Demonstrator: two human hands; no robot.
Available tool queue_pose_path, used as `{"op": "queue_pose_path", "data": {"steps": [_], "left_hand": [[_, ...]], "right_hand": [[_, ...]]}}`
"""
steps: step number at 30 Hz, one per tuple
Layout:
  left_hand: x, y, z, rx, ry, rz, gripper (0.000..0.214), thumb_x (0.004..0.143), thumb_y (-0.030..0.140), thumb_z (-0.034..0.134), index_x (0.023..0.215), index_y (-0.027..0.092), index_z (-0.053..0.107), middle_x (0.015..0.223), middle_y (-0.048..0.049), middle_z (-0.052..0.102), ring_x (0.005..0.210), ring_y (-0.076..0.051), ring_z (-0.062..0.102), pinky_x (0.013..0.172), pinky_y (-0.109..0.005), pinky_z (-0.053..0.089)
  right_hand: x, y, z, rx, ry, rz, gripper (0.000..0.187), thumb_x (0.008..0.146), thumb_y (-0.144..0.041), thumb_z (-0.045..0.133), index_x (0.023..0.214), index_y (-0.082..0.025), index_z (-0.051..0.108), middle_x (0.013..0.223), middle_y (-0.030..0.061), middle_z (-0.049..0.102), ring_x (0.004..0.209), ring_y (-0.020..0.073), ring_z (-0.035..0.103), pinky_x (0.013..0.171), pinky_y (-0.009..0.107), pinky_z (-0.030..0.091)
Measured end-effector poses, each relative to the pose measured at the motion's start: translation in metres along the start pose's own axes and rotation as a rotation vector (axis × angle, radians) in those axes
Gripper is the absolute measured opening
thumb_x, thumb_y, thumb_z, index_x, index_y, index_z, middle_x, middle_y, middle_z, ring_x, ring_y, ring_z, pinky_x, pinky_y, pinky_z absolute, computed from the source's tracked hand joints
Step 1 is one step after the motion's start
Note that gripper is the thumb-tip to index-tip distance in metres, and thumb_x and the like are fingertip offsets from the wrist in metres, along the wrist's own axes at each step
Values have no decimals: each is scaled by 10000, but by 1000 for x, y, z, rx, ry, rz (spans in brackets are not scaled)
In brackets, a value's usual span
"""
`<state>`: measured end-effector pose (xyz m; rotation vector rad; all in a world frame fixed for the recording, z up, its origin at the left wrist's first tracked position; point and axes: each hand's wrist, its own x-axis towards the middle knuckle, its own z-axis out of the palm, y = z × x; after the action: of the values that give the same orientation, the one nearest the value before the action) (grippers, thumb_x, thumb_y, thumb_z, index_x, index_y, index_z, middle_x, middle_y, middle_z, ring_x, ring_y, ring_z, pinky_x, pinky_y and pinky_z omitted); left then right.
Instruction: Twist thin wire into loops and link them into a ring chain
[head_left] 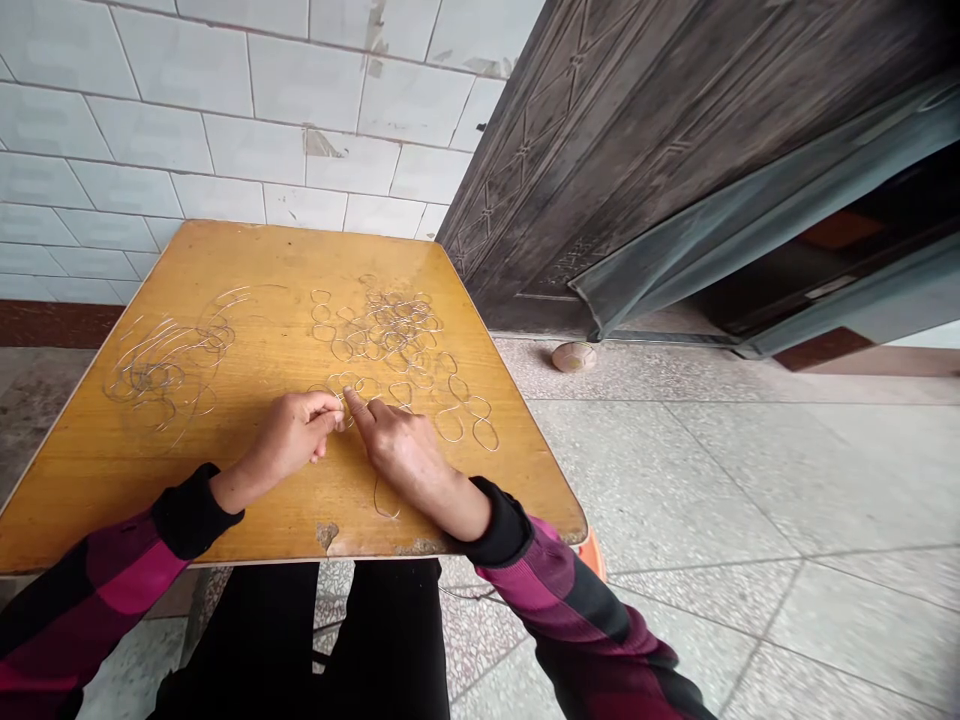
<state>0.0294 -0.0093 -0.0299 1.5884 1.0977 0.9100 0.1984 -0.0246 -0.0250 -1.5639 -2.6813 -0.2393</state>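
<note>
Wire loops point(486, 434): many | heaps point(161, 375): two | left hand point(289, 435): grip clenched | right hand point(405, 450): grip open, forefinger point(354, 403) on loop

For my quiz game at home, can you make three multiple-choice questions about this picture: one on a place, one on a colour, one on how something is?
1. Where are the wire loops?
A. On the floor
B. On the wooden table
C. On a shelf

2. What colour is the right sleeve's cuff?
A. Black
B. White
C. Green

3. How is the right hand?
A. Closed in a fist
B. Pointing with one finger
C. Palm up

Answers:
1. B, they lie on the tabletop.
2. A, the cuff shows black at the wrist.
3. B, its index finger stretches toward the loops.
</note>
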Motion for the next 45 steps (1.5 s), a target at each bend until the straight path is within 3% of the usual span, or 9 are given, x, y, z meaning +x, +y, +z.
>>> {"op": "queue_pose_path", "data": {"steps": [9,14,19,24,28,35,45], "left_hand": [[-3,6,3,123,0,2,177,806,115,540,683,169,656,386,59,462,345,-90,434,439,-219,305],[-3,10,6,301,33,118,234,756,46,570,572,185,612,411,38,465,416,-105,415,512,-245,271],[0,6,2,396,55,142,231,736,39,581,568,193,615,558,-21,592,530,-140,469,566,-261,272],[3,5,-4,399,62,146,234,713,41,602,541,199,598,523,-5,558,507,-135,440,560,-261,259],[3,9,-6,357,40,128,231,706,41,591,541,202,609,461,15,511,456,-123,397,533,-258,243],[1,8,-8,182,50,101,173,673,62,623,602,214,662,425,38,489,405,-113,367,499,-248,236],[1,12,-8,381,-19,117,269,722,46,571,504,203,556,408,34,464,411,-115,383,517,-260,230]], "right_hand": [[2,-6,-2,19,-73,5,364,940,-121,396,1291,-72,481,861,129,670,708,199,642,504,287,363],[2,-8,-1,64,-101,1,278,933,-91,386,1165,-81,540,856,121,669,676,194,630,508,296,336],[-2,-6,5,144,17,-51,189,910,-69,422,1004,-123,576,770,66,638,603,145,560,517,275,311],[-2,-3,19,203,184,-30,169,927,-123,437,823,-150,567,640,10,576,504,107,453,499,262,253],[0,0,24,290,256,-56,204,933,-125,411,793,-156,556,624,-7,546,499,89,411,508,242,253],[2,1,21,375,249,-44,229,943,-153,393,788,-159,561,621,-13,516,498,86,392,502,232,255],[1,0,21,456,220,-81,224,915,-99,399,842,-142,606,648,0,555,514,88,426,508,229,280]]}}
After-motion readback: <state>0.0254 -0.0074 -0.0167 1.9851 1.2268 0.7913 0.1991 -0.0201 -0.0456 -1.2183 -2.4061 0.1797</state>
